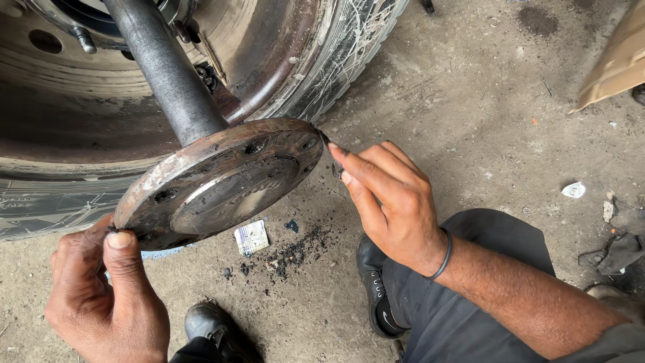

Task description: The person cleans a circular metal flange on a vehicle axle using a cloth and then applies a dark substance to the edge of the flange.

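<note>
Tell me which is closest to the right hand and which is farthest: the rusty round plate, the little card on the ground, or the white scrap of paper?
1. Rusty plate: right hand fingers touch its right edge.
2. Card: on the ground under the plate, left of the hand.
3. White scrap: far off on the ground to the right.

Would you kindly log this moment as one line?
left hand: gripping rusty round steel flange rim | right hand: scraping flange edge with small dark tool
</note>
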